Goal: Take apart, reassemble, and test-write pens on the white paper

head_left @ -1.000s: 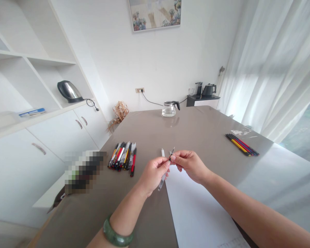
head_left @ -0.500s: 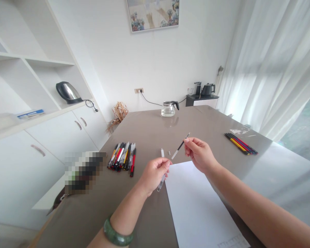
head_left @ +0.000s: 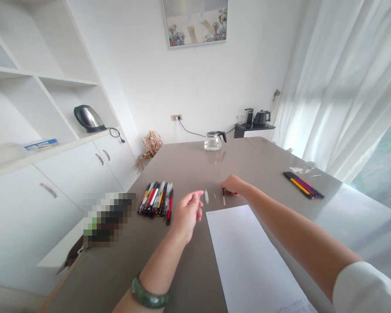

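Observation:
My left hand [head_left: 188,214] is closed, thumb against curled fingers. A clear pen barrel is gripped in it, mostly hidden behind the fingers. Just beyond the paper's top edge, my right hand [head_left: 233,184] reaches down to the table, its fingertips closed at the upper end of a black-and-clear pen refill [head_left: 224,200]. To the left of the refill lie a small spring-like piece [head_left: 214,195] and a clear pen part [head_left: 206,197]. A white sheet of paper [head_left: 247,252] lies below the hands, with faint marks at its top left corner.
A pile of mixed pens [head_left: 155,200] lies on the left of the table. Several coloured pens [head_left: 302,184] lie side by side on the right, near white scraps [head_left: 301,170]. A glass pot [head_left: 213,141] with a black handle stands at the far edge.
My right hand has lowered the refill from mid-air to the table beyond the paper. My left hand has shifted slightly left, away from the clear pen part and the paper.

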A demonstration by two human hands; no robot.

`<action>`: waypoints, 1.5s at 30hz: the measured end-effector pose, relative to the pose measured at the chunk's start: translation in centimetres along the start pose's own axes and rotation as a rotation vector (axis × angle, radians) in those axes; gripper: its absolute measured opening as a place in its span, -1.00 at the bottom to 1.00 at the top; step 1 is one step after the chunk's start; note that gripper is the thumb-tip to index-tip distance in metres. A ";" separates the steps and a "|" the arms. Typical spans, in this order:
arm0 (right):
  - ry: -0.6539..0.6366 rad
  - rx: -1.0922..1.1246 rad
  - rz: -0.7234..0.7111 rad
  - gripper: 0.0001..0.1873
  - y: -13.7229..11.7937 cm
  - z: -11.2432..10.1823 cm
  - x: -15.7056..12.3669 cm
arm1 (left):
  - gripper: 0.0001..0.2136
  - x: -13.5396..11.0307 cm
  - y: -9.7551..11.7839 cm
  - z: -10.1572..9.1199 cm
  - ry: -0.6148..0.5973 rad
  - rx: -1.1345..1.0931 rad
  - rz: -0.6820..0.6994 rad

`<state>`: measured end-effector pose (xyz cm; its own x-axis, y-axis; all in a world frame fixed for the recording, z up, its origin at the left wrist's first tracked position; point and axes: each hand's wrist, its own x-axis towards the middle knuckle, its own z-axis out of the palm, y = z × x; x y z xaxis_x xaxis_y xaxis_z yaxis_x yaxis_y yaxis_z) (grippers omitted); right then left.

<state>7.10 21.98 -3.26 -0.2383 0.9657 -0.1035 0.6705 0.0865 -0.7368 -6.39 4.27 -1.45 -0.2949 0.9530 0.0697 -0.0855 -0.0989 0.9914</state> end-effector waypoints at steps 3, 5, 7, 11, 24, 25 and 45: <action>-0.057 -0.172 0.046 -0.79 0.0 0.9 0.9 | -0.63 0.0 -0.1 0.0 -0.002 -0.001 -0.018; -0.076 -0.255 0.043 -0.79 0.2 1.2 1.3 | -0.63 0.0 -0.2 0.0 -0.008 0.016 -0.038; -0.092 -0.313 0.034 -0.80 0.3 1.3 1.6 | -0.65 -0.1 -0.3 0.0 -0.020 0.038 -0.041; -0.108 -0.374 0.022 -0.83 0.6 1.4 1.8 | -0.70 -0.1 -0.5 0.1 -0.045 0.073 -0.013; -0.074 -0.129 -0.085 -0.77 -0.4 -0.5 -1.2 | -0.66 -0.3 -0.1 0.1 -0.145 0.143 -0.042; -0.054 -0.088 -0.117 -0.77 -0.6 -0.8 -2.2 | -0.67 -0.3 -0.1 0.1 -0.159 0.142 -0.036; -0.409 1.102 -0.097 -0.85 1.4 -1.0 -11.3 | -0.62 -0.5 0.3 0.7 -0.180 0.018 -0.098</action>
<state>11.42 11.39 -2.44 -0.5966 0.7991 -0.0743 -0.2835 -0.2965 -0.9120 -5.63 3.97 -1.09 -0.1112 0.9937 -0.0097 -0.0874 0.0000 0.9962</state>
